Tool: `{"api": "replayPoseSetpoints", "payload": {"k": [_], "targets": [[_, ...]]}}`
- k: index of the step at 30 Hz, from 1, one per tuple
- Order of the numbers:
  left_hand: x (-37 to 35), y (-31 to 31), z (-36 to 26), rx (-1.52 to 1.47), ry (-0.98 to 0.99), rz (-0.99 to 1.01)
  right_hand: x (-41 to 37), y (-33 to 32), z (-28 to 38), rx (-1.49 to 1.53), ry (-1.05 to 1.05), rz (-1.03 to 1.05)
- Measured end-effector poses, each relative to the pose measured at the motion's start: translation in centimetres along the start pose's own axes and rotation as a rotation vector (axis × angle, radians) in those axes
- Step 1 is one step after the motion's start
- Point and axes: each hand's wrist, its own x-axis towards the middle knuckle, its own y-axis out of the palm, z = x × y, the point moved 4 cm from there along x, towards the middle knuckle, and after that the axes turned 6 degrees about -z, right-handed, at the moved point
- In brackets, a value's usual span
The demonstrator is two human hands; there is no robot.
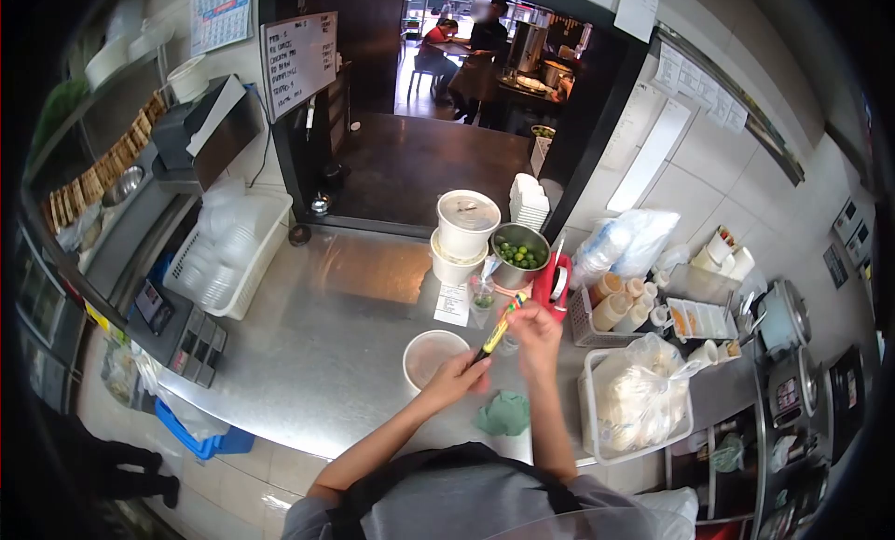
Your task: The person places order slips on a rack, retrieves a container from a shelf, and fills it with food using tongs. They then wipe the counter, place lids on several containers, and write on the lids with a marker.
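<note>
Over the steel counter (pixel 317 354), a yellow marker with a black end (pixel 499 333) is held between both hands. My left hand (pixel 454 380) is closed on its black lower end. My right hand (pixel 534 330) pinches near its upper end, where red and green show. Beside my left hand stands a round lidded tub (pixel 431 355). A green cloth (pixel 504 413) lies below the hands. Beyond them are two stacked white tubs (pixel 464 225), a paper slip (pixel 451 304), a metal pot of limes (pixel 518 253) and a red tape dispenser (pixel 552 293).
A white basket of plastic containers (pixel 233 251) sits at the left, near a card terminal (pixel 177 330). To the right are a basket with a plastic bag (pixel 639 405) and several sauce bottles (pixel 620 302). People (pixel 443 46) are beyond the pass-through opening.
</note>
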Motion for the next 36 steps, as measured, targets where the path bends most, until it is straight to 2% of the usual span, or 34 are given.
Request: {"api": "replayPoseSetpoints", "payload": {"k": [1, 2, 4, 5, 7, 8, 11, 12, 14, 15, 16, 17, 18, 19, 21, 24, 25, 27, 29, 30, 32, 35, 36], "targets": [[-0.1, 0.7, 0.4, -0.060, -0.059, 0.109, -1.1, 0.5, 0.2, 0.093, 0.023, -0.067], [-1.1, 1.1, -0.5, -0.062, -0.028, 0.011, -2.2, 1.4, 0.9, 0.200, 0.164, -0.108], [-2.7, 2.2, -1.0, -0.139, -0.044, 0.158, -4.6, 2.7, 2.2, 0.413, 0.456, -0.204], [-3.4, 2.6, -1.2, -0.175, -0.053, 0.231, -5.2, 2.3, 1.5, 0.498, 0.538, -0.062], [-4.7, 3.0, -2.0, 0.019, 0.042, 0.203, -6.7, 1.7, 0.8, 0.668, 0.702, 0.220], [-5.1, 3.2, -2.1, 0.114, 0.083, 0.189, -6.8, 0.6, 0.3, 0.528, 0.716, 0.120], [-5.1, 4.0, -2.1, 0.722, 0.249, 0.002, -6.8, -0.3, 0.2, 0.499, 0.732, 0.025], [-5.2, 4.4, -2.3, 0.757, 0.308, -0.062, -6.8, -0.3, 0.6, 0.524, 0.699, 0.027], [-6.0, 3.7, -3.4, 0.846, 0.348, -0.096, -6.0, -0.9, 1.2, 0.601, 0.608, -0.100], [-6.4, 3.1, -3.7, 0.897, 0.369, -0.105, -4.6, -2.8, 2.3, 0.789, 0.502, -0.123], [-6.7, 1.7, -3.0, 0.919, 0.307, -0.159, -2.8, -5.9, 3.7, 0.974, 0.380, -0.144], [-7.1, -0.2, -2.0, 0.945, 0.251, -0.215, -1.3, -8.9, 5.2, 0.906, 0.208, -0.041], [-6.7, -2.8, 0.3, 0.919, 0.147, -0.341, -0.5, -10.7, 6.3, 0.832, 0.039, 0.062], [-6.1, -5.5, 3.6, 0.893, 0.042, -0.465, -0.7, -10.1, 6.5, 0.761, 0.046, -0.126], [-5.1, -10.2, 8.1, 0.680, 0.102, -0.647, -1.4, -6.3, 6.8, 0.604, 0.065, -0.489], [-3.7, -10.4, 10.8, -0.220, -0.206, -0.457, -2.3, -5.2, -0.8, 0.360, 0.352, -0.140], [-3.6, -9.9, 10.8, -0.215, -0.221, -0.394, -2.5, -5.0, -3.6, 0.301, 0.443, -0.010], [-4.0, -8.8, 10.2, -0.199, -0.254, -0.270, -3.7, -1.7, -7.4, 0.095, 0.472, 0.073], [-4.2, -7.7, 9.3, -0.200, -0.411, -0.249, -4.5, 0.2, -10.0, 0.042, 0.487, 0.146], [-4.3, -7.3, 9.3, -0.202, -0.489, -0.236, -4.5, 0.6, -11.2, -0.042, 0.411, 0.227], [-4.3, -6.9, 10.1, -0.265, -0.463, -0.244, -4.5, 0.8, -13.3, -0.210, 0.258, 0.385], [-4.2, -6.6, 10.5, -0.298, -0.441, -0.241, -4.6, 0.4, -14.6, -0.246, 0.410, 0.335], [-4.2, -6.5, 10.5, -0.300, -0.437, -0.237, -4.6, 0.2, -14.8, -0.268, 0.350, 0.313]]}}
